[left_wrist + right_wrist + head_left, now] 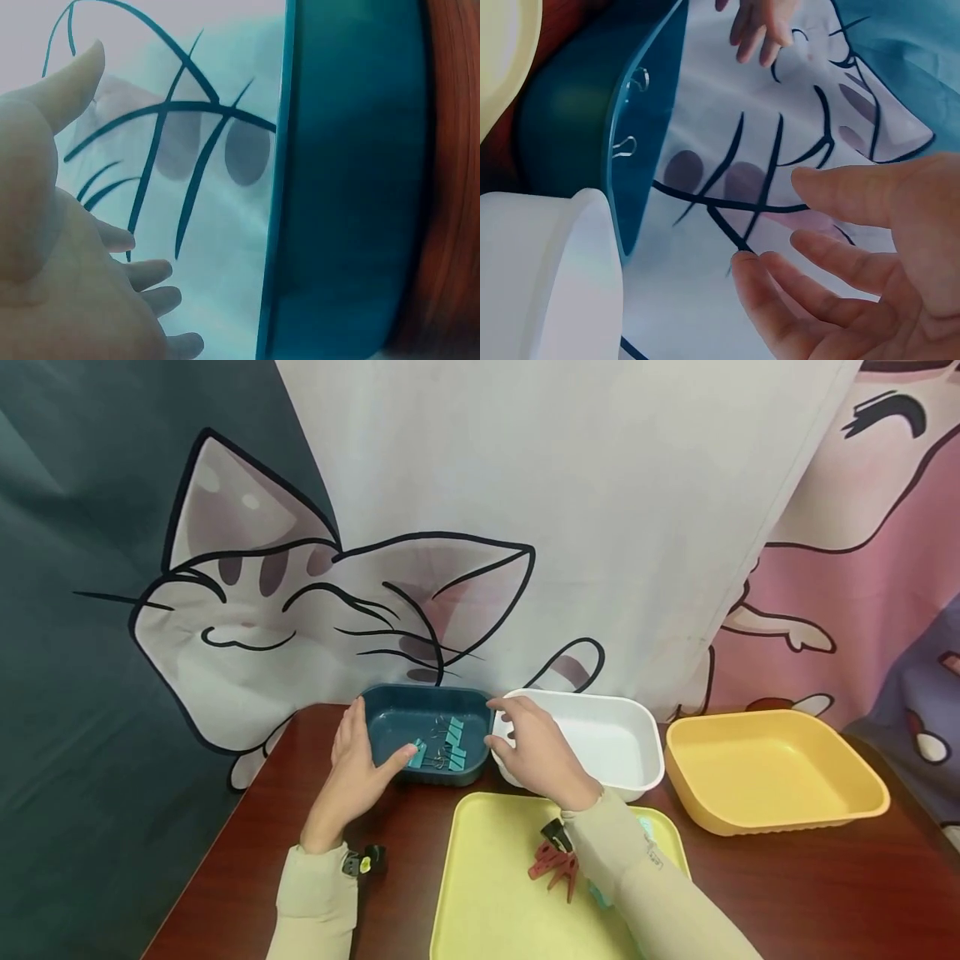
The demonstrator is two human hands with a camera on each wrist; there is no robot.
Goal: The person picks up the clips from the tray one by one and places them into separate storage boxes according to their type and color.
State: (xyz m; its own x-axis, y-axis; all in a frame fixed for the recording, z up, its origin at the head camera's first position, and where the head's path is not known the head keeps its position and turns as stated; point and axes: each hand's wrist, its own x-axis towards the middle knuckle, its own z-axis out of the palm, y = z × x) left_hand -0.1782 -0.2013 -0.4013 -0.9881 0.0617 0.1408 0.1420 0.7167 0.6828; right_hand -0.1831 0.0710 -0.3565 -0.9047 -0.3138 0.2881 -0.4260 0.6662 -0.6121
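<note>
In the head view a dark teal basin stands against the backdrop, with several turquoise binder clips inside, mostly toward its right half. My left hand is over the basin's left end, thumb spread toward the clips and fingers extended, holding nothing. Over the opposite end hovers my right hand, fingers loosely bent and apart. The right wrist view shows nothing between that hand's thumb and fingers, and wire clip handles rising inside the basin. Beside the left hand, the left wrist view shows the basin's side wall.
A white basin adjoins the teal one, partly beneath my right hand. Further right stands a yellow-orange basin. In front, a yellow tray bears red clips and turquoise pieces partly covered by my right sleeve.
</note>
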